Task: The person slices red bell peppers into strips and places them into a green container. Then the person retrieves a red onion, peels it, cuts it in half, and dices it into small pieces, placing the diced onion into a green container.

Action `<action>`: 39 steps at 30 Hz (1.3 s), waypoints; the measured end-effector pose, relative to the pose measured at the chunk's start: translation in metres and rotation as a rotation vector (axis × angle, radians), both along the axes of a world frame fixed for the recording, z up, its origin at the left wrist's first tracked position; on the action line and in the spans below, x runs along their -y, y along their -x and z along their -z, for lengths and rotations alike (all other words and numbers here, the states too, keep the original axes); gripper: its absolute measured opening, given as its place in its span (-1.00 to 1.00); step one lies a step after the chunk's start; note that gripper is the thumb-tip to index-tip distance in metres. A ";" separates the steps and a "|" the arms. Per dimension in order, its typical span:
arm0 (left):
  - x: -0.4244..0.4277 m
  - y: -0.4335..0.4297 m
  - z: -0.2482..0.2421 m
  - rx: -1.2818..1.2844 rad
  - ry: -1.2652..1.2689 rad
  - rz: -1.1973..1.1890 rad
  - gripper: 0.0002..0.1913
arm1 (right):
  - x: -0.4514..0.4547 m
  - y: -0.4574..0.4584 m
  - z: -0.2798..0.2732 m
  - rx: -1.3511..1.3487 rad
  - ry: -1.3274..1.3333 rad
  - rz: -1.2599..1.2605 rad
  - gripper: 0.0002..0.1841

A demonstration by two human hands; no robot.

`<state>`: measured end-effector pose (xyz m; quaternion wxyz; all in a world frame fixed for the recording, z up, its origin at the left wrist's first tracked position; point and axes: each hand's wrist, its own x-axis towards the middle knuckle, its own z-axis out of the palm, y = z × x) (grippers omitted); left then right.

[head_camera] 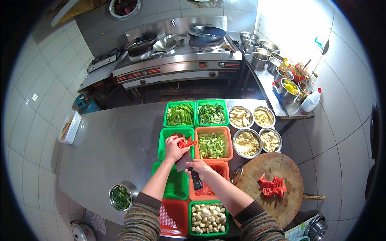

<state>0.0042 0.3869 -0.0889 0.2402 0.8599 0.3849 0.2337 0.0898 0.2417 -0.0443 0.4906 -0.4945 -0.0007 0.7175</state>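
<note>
My left hand (175,149) holds red pepper strips (186,142) against the blade of a cleaver (183,162), over a green plastic basket (161,144) with more red pieces in it. My right hand (196,169) grips the cleaver by its black handle, above an orange basket (192,192) of chopped red pepper. Red pepper pieces (273,186) lie on the round wooden chopping block (256,168) at the right. Just beyond my hands, cut green stalks (212,145) fill another orange basket.
Two green baskets of cut greens (180,114) stand farther back, beside steel bowls of sliced and minced ingredients (247,143). Nearer are a basket of garlic cloves (208,217) and a red basket (173,217). A bowl of chopped greens (120,197) stands left. Woks (208,32) rest on the stove behind.
</note>
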 end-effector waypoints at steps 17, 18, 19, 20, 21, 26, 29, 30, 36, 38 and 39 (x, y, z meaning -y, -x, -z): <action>0.001 -0.013 -0.039 0.212 0.119 0.222 -0.77 | 0.377 -0.123 -0.048 1.908 0.587 0.088 -0.84; 0.024 -0.022 -0.042 0.224 0.111 0.304 -0.76 | 0.393 -0.134 -0.043 1.917 0.696 0.062 -0.84; 0.048 -0.033 -0.043 0.186 0.040 0.404 -0.75 | 0.406 -0.142 -0.036 1.904 0.826 0.025 -0.83; 0.077 -0.040 -0.044 0.170 0.025 0.503 -0.73 | 0.415 -0.143 -0.029 1.917 0.870 -0.030 -0.83; 0.107 -0.048 -0.044 0.133 0.091 0.576 -0.69 | 0.419 -0.145 -0.022 1.913 0.951 -0.108 -0.82; 0.234 -0.089 -0.036 0.003 0.069 0.866 -0.34 | 0.412 -0.107 0.007 1.998 0.659 -0.190 -0.92; 0.282 -0.116 -0.027 -0.225 -0.175 0.748 0.06 | 0.417 -0.102 0.007 2.020 0.440 -0.089 -0.91; 0.293 -0.125 -0.024 -0.200 -0.148 0.758 0.11 | 0.422 -0.104 0.006 2.044 0.347 -0.039 -0.90; 0.335 -0.173 -0.013 -0.148 -0.110 0.832 0.20 | 0.477 -0.102 0.002 0.699 0.226 0.652 -0.77; 0.344 -0.178 -0.014 -0.174 -0.137 0.860 0.14 | 0.483 -0.091 0.006 0.552 0.179 0.710 -0.78; 0.349 -0.179 -0.014 -0.192 -0.167 0.869 0.11 | 0.480 -0.085 0.011 0.491 0.196 0.723 -0.79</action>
